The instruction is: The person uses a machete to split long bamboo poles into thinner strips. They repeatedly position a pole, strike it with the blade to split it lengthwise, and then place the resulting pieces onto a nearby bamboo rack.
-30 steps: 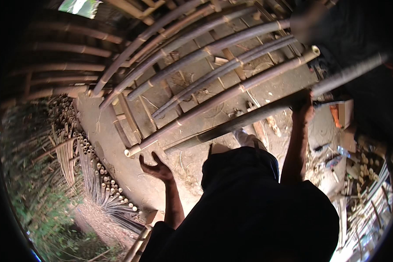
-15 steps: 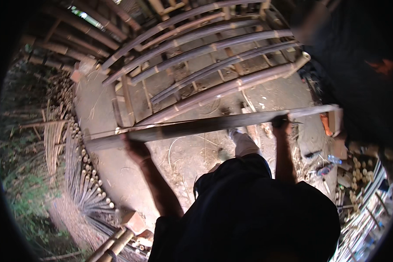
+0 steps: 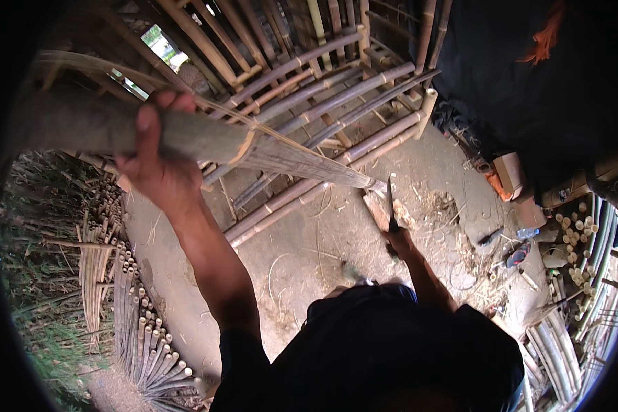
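Observation:
My left hand (image 3: 165, 158) is raised at the upper left, its fingers wrapped round a thick grey-brown bamboo pole (image 3: 295, 159). The pole slants down and away to the right; its near part, close to the camera, is blurred. The lower end comes down at a rough wooden block (image 3: 376, 210) on the ground; whether it touches the block I cannot tell. Low at the right, my right hand (image 3: 397, 240) is closed on the handle of a knife (image 3: 391, 199) with a dark blade. The blade points up, beside the pole's lower end.
A bamboo frame (image 3: 384, 135) of several long rails stands beyond the pole. Bundled bamboo poles (image 3: 147, 343) lie at the left, more cut poles (image 3: 575, 233) at the right. A cardboard box (image 3: 508, 173) and a plastic bottle (image 3: 527, 233) sit on the right; shavings litter the ground.
The pole was level across in both hands. Now my left hand has lifted its end up and left, the other end has dropped, and my right hand is off the pole, holding the knife.

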Demonstrator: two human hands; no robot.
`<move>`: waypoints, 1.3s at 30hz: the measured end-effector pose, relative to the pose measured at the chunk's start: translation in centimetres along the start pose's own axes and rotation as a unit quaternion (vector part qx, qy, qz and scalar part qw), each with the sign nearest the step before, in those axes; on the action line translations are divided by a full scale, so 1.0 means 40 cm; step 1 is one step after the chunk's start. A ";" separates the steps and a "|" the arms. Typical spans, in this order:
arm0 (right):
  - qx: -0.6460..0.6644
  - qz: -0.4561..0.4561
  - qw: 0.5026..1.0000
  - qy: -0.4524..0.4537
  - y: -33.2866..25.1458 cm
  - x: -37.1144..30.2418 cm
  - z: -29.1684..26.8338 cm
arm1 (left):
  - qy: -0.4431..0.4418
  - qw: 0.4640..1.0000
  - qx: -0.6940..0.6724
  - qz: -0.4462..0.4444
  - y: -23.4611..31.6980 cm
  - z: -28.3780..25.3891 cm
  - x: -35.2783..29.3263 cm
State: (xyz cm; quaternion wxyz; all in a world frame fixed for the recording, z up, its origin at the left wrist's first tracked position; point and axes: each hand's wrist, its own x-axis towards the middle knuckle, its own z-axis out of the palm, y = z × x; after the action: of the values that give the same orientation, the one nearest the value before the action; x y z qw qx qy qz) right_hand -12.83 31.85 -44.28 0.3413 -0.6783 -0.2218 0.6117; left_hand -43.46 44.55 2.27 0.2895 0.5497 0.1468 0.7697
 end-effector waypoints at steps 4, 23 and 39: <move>-0.217 -0.322 0.910 0.144 0.007 -0.243 -0.104 | -0.115 0.983 -0.102 -0.105 0.017 0.119 0.011; -0.186 -0.479 0.839 0.179 -0.294 -0.784 -0.265 | -0.341 0.917 -0.134 -0.156 0.068 0.622 -0.131; -0.322 -0.444 0.813 0.196 -0.346 -0.235 -0.335 | -0.339 0.916 -0.186 -0.109 -0.047 0.687 -0.064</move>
State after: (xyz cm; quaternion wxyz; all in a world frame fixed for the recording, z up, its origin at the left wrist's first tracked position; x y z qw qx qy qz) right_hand 0.49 31.78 -27.48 0.3737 -0.6830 -0.6116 0.1408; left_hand -16.75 41.94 8.99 0.5012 0.6941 -0.0468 0.5146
